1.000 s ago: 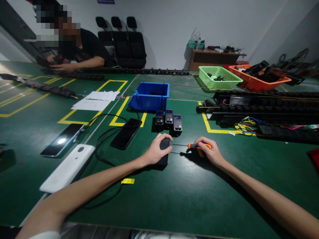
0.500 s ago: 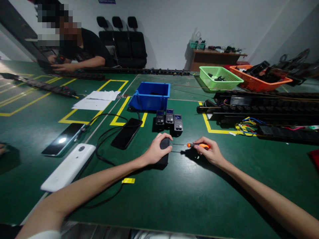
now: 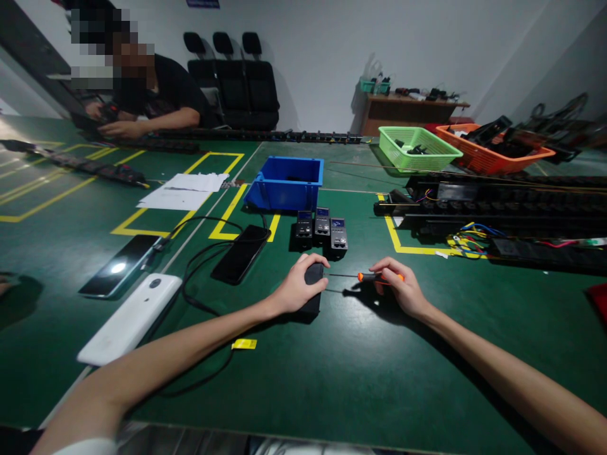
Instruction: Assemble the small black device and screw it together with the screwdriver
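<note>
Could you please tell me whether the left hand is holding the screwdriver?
No, the right hand holds the orange-and-black screwdriver, while the left hand grips a black box.

Head-worn view, facing forward and down, near the hands [image 3: 298,289]
</note>
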`<state>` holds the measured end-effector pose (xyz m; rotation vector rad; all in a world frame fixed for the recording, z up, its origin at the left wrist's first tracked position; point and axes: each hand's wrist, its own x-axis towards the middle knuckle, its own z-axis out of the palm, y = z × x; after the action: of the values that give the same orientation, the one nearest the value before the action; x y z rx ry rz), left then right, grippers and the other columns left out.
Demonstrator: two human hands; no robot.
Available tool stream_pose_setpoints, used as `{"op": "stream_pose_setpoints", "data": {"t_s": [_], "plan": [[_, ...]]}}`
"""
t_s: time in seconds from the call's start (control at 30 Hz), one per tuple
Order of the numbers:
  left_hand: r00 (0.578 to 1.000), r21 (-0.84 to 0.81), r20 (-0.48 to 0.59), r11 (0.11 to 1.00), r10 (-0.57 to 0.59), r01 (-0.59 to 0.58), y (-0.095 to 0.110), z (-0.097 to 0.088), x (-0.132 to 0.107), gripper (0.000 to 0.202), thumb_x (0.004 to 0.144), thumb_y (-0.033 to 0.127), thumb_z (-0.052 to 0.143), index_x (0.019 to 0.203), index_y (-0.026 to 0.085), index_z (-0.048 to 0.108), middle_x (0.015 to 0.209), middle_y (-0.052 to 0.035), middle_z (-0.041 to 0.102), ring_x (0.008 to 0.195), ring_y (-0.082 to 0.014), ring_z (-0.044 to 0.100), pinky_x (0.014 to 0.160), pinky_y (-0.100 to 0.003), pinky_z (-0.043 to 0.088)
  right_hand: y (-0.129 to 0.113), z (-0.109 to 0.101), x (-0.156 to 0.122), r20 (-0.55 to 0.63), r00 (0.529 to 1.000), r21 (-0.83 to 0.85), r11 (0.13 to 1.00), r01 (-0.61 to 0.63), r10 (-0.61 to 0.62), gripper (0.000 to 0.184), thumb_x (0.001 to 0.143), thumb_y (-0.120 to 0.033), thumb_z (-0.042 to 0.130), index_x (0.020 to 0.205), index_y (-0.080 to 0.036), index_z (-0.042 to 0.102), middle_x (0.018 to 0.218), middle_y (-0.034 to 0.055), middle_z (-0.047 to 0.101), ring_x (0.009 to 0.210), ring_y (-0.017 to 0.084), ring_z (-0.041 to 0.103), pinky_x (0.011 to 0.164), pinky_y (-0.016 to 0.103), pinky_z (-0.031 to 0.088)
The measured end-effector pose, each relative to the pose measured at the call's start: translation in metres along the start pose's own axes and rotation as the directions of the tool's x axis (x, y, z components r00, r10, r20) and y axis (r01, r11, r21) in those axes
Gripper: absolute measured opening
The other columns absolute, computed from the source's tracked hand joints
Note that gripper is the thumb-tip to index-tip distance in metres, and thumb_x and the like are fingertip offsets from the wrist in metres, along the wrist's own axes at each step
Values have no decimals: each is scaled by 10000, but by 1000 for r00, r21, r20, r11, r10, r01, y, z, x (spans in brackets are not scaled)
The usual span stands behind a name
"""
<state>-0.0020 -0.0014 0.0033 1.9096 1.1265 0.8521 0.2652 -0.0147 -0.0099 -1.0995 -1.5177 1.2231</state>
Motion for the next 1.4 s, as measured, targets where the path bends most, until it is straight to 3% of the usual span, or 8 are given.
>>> {"op": "stream_pose_setpoints", "data": {"t_s": [0.13, 0.37, 0.47, 0.7, 1.0, 1.17, 1.4], "plan": [[1000, 18, 0, 1000, 4, -4, 0, 0, 0, 240, 786, 224, 597, 1025, 215, 578, 969, -21, 538, 894, -180, 528, 854, -327, 423, 0, 1, 1, -5, 999, 83, 996, -41, 41, 338, 890, -504, 495, 958, -190, 597, 670, 5, 610, 553, 148, 561, 551, 272, 449], [1000, 4, -10, 1000, 15, -15, -1, 0, 0, 291, 775, 209, 599, 1063, 211, 560, 1025, -35, 560, 956, -194, 534, 901, -339, 415, -3, 3, 0, 38, 995, -191, 978, -80, 88, 374, 872, -485, 548, 687, -162, 592, 485, -39, 468, 440, 92, 416, 449, 221, 310], [1000, 7, -5, 1000, 17, -17, -2, 0, 0, 279, 781, 213, 598, 1056, 210, 555, 1016, -33, 558, 956, -194, 532, 901, -339, 416, -2, 2, 0, 28, 995, -220, 972, -87, 95, 339, 853, -479, 577, 745, -161, 623, 478, -55, 432, 427, 87, 383, 434, 219, 279], [1000, 4, -15, 1000, 16, -16, -3, -1, 0, 271, 785, 215, 596, 1052, 205, 549, 1003, -30, 549, 937, -189, 526, 886, -331, 415, 1, -2, 2, 43, 998, -361, 931, 62, -49, 269, 829, -429, 628, 845, -165, 673, 739, 31, 647, 651, 160, 574, 584, 262, 425], [1000, 10, -17, 1000, 13, -13, -4, 0, 1, 257, 788, 203, 588, 1042, 200, 548, 1001, -30, 547, 930, -186, 523, 875, -323, 414, 3, 0, -2, 46, 996, -322, 942, 93, -83, 235, 824, -376, 662, 938, -171, 655, 912, 76, 699, 805, 201, 650, 727, 312, 502], [1000, 7, -12, 1000, 14, -14, -5, 0, 2, 263, 785, 217, 598, 1042, 196, 548, 997, -31, 546, 931, -189, 523, 883, -326, 410, 1, 0, -2, 34, 996, -311, 947, 84, -77, 232, 813, -371, 674, 920, -166, 657, 870, 61, 683, 753, 176, 626, 677, 282, 478], [1000, 1, -6, 1000, 20, -20, -4, 0, 2, 265, 784, 225, 599, 1044, 198, 556, 1010, -33, 548, 936, -189, 527, 884, -326, 411, -2, 1, -1, 50, 999, -182, 983, 8, 1, 296, 916, -409, 511, 904, -161, 673, 727, 18, 604, 614, 122, 534, 570, 242, 418]]}}
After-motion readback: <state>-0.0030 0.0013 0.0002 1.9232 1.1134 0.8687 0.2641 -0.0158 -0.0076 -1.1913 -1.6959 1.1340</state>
